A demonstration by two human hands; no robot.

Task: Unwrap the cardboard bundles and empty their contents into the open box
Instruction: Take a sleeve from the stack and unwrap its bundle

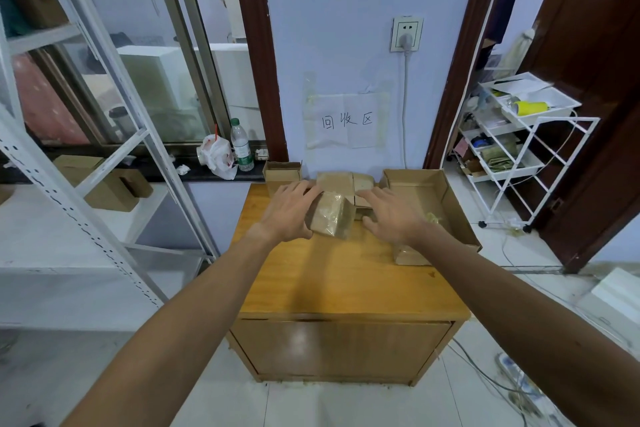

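Both arms outstretched: left hand (289, 210) grasps wrapped bundle (330, 218) (tilted); right hand (389, 215) hovers, fingers spread.

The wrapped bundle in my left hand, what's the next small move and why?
Probably bring the right hand over to the bundle and start peeling its clear wrap. The left hand already grips the bundle, lifted a little above the cabinet top, its wrap looks intact, and the right hand is open beside it, holding nothing. The open box sits just to the right, ready for the contents.
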